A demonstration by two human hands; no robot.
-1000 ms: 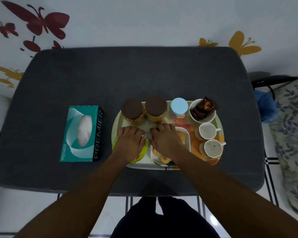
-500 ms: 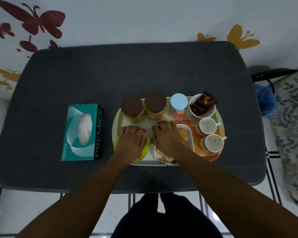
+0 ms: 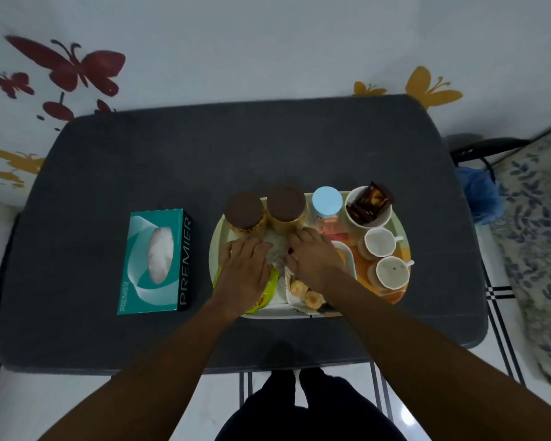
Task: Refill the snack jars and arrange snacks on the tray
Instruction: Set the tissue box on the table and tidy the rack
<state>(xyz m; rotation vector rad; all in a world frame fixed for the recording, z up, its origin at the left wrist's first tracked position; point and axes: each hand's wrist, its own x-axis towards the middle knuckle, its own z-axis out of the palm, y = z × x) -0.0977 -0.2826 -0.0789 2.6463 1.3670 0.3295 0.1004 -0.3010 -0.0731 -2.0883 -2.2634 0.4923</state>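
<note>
On my tray [image 3: 217,237]: two brown-lidded jars [image 3: 244,210] [image 3: 286,203], one blue-lidded jar [image 3: 327,201], two cups [image 3: 379,242] [image 3: 392,272], one bowl [image 3: 383,214]. On the table [image 3: 140,160]: one tissue box [image 3: 156,261].

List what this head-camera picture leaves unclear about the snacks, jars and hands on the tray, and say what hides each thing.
Head view:
- Green snack packet: mostly covered by the left hand; label unreadable.
- White dish of biscuits: middle hidden by the right hand.
- What the fingertips pinch between the hands: pale and blurred, cannot tell.
- Two brown-lidded jars: fill level hidden by lids, seen from above.
- Tray: near rim cut by the forearms.
</note>
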